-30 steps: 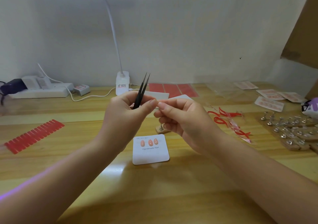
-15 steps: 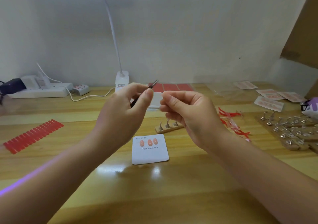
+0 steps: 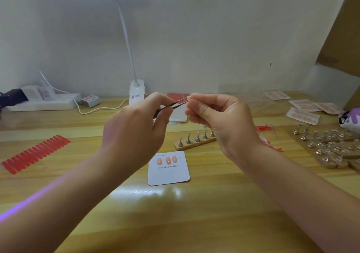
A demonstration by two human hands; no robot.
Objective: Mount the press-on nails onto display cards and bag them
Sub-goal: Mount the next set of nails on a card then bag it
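Observation:
My left hand [image 3: 136, 128] grips black tweezers [image 3: 171, 104], tips pointing right toward my right hand [image 3: 218, 120]. The right hand's thumb and forefinger pinch a small pale press-on nail [image 3: 188, 97] at the tweezer tips, both hands raised above the table. Below them lies a white display card [image 3: 168, 172] printed "Handmade Nail", with three pink nails [image 3: 167, 160] in a row along its top. A wooden strip of metal nail stands [image 3: 194, 139] sits just behind the card, partly hidden by my right hand.
A red sticker strip [image 3: 35, 153] lies at left. Several more nail stands [image 3: 329, 145] crowd the right, with finished nail cards [image 3: 303, 114] behind. Red ribbon scraps [image 3: 266, 136] lie by my right wrist. A lamp base [image 3: 136, 92], power strip [image 3: 44, 102] and red sheets [image 3: 178, 97] line the back.
The tweezers swung from pointing upward to pointing right at the right hand's fingertips. Both hands rose and drew slightly apart, uncovering the strip of nail stands.

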